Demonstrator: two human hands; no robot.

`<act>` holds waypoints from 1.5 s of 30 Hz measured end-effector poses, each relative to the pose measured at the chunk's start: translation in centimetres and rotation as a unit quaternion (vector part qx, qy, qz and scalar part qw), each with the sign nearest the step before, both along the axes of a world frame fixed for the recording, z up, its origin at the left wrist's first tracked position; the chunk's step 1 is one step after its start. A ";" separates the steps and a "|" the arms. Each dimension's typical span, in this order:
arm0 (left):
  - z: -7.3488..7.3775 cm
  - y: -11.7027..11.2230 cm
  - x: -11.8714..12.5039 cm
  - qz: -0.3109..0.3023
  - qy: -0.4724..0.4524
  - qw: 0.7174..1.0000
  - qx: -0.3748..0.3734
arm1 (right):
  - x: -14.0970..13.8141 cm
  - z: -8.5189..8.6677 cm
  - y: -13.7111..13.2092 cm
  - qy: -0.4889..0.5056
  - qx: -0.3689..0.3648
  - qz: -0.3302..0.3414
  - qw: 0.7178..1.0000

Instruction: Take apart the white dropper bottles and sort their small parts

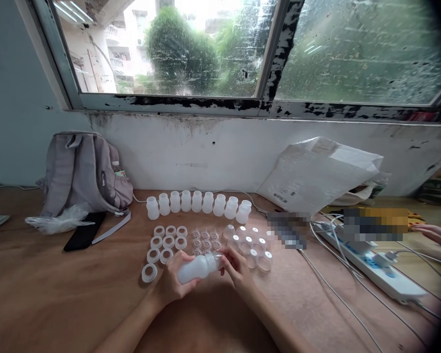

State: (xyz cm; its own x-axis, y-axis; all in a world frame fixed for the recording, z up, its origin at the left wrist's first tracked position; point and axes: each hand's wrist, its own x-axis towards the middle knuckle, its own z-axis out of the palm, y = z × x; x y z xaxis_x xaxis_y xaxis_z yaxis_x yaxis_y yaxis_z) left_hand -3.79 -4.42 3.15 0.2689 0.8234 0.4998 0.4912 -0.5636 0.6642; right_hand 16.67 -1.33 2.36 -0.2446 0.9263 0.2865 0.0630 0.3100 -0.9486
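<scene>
My left hand (173, 280) is wrapped round the body of a frosted white baby bottle (193, 270), which lies tilted with its top to the right. The fingers of my right hand (235, 267) are closed on the clear top end of that bottle; whether they grip a cap or a nipple is hard to make out. Just behind the bottle lie rows of small clear nipples (206, 235). White collar rings (156, 241) sit to their left, and clear domed caps (249, 242) to their right. At the back, several frosted bottle bodies (196, 201) stand in a curved row.
On the left are a grey backpack (77, 169), a clear plastic bag (61, 220) and a black flat item (84, 233). A white plastic sack (323, 171) leans on the wall. Right of it lie a power strip (375, 269) and cables. Another person's hand (437, 237) shows at the right edge.
</scene>
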 end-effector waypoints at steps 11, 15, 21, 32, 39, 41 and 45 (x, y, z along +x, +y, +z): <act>-0.3 0.0 0.8 0.015 -0.020 0.999 -0.034 | -0.5 0.7 -0.4 0.055 0.007 -0.046 0.997; 0.8 0.6 0.5 0.001 -0.024 0.994 -0.109 | -0.8 1.1 -0.3 0.068 -0.003 -0.079 0.995; 1.0 0.6 0.4 -0.166 -0.077 0.940 -0.288 | -0.8 1.3 -0.6 0.062 0.013 -0.112 0.992; 1.2 3.0 -1.8 0.000 -0.304 0.935 -0.183 | -1.2 -0.2 -0.5 -0.082 0.054 -0.055 0.994; 0.4 8.8 -10.5 0.248 -0.227 0.940 -0.053 | -2.0 -0.5 -0.6 -0.161 0.114 -0.059 0.979; -0.4 10.1 -13.0 0.297 -0.165 0.939 -0.055 | -1.9 -0.5 -0.5 -0.160 0.111 -0.052 0.979; -1.7 11.9 -15.7 0.347 -0.096 0.931 -0.054 | -1.8 -0.6 -0.4 -0.155 0.114 -0.049 0.980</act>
State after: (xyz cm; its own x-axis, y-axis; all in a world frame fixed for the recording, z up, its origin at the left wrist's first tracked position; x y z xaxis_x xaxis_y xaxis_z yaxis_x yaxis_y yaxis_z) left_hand -19.54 7.45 1.49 -0.4326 0.8136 0.3885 0.5785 -0.0800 0.8117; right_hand 14.83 -1.69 1.78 -0.2664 0.8704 0.4140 0.3769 0.4894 -0.7864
